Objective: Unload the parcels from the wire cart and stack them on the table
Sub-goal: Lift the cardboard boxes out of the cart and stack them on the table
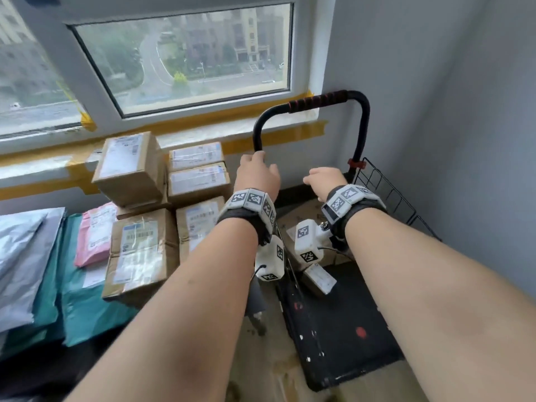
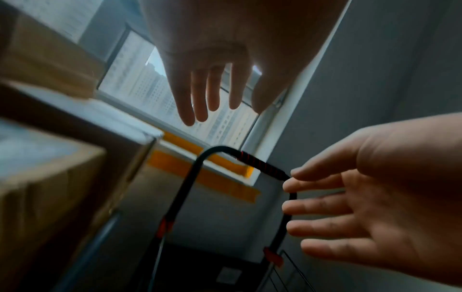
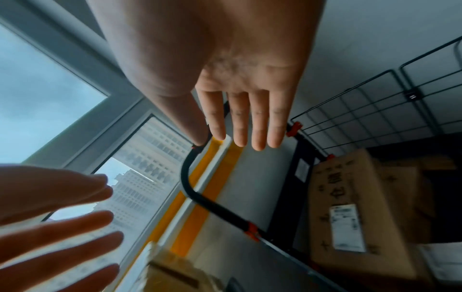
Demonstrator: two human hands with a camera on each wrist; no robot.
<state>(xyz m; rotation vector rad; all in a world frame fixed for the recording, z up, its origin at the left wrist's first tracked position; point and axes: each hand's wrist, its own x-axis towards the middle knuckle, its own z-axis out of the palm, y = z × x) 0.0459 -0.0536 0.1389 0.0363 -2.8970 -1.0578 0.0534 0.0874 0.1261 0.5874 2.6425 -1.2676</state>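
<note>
The cart parcel [image 3: 350,213] is laid lengthwise toward the handle [image 1: 319,100] — wire cart [image 1: 385,192] hemmed by the wall. Both grips are held slack and empty: left hand [image 1: 256,177], right hand [image 1: 326,181].

Table [image 1: 26,367] under stacked cardboard boxes [image 1: 142,250], teal mailers [image 1: 84,311]

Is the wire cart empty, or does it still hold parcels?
Not empty. The wire cart still holds cardboard parcels, one with a white label, seen in the right wrist view. Both hands are open above it.
</note>
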